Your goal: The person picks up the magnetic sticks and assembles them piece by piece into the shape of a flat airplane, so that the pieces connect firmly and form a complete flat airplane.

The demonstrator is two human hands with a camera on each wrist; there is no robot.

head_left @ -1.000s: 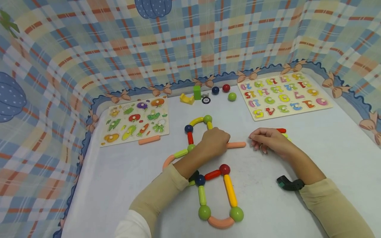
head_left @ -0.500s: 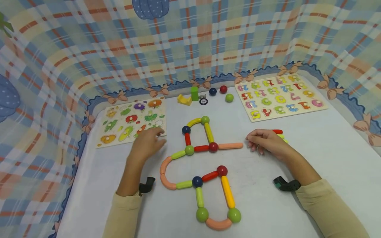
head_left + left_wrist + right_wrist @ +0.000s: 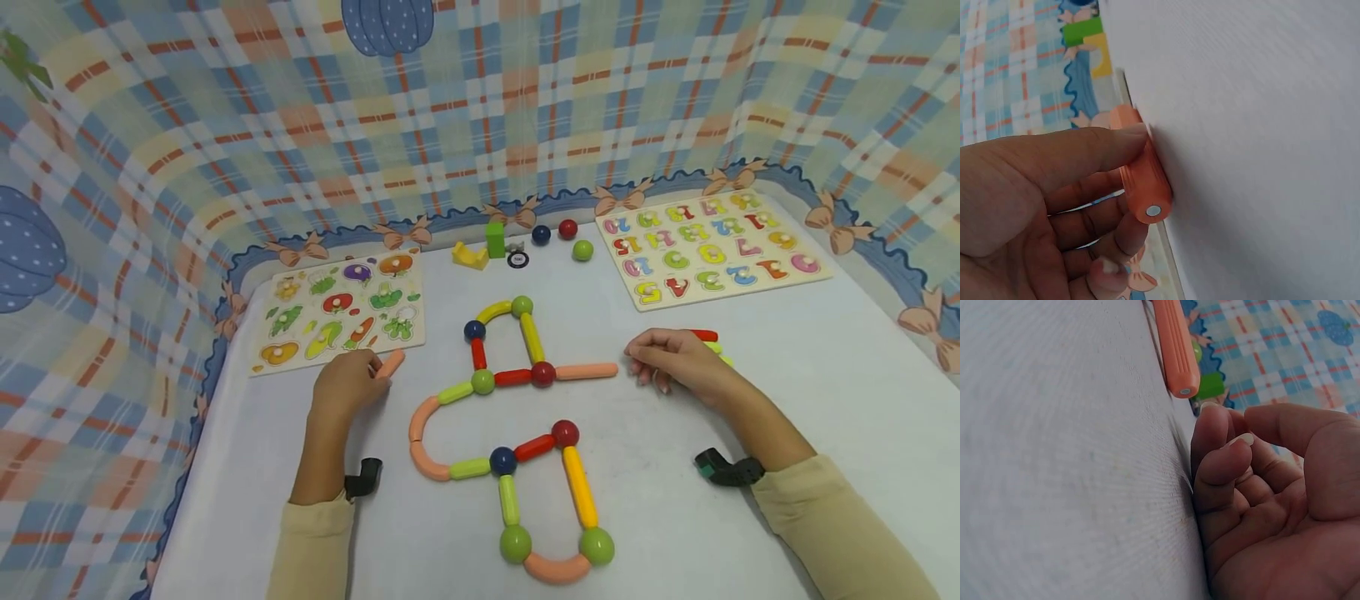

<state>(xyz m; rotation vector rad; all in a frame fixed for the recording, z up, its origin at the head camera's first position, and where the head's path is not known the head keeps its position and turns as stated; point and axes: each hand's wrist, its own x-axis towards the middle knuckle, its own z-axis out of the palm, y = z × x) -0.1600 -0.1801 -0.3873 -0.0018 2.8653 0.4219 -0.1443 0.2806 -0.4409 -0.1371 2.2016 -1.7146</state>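
Beside the vegetable puzzle board (image 3: 337, 308), my left hand (image 3: 347, 385) pinches a salmon magnetic rod (image 3: 1147, 187) between thumb and fingers; a round metal disc shows at its near end. My right hand (image 3: 678, 358) rests on the table with loosely curled fingers, holding nothing. Just left of its fingertips lies the end of another straight salmon rod (image 3: 587, 372), joined to a red ball (image 3: 543, 374). That rod belongs to a flat figure of coloured rods and balls, with a closed upper loop, a salmon curve (image 3: 424, 417) and a lower loop around a yellow rod (image 3: 580, 487).
A number puzzle board (image 3: 712, 250) lies at the back right. Along the back stand a yellow block (image 3: 470, 255), a green block (image 3: 496, 240) and loose balls, one of them green (image 3: 582, 250). Red (image 3: 703, 336) and lime rods lie partly behind my right hand.
My left hand leaves the figure, moves left to the vegetable board and takes hold of the loose salmon rod there. The right hand stays in place.
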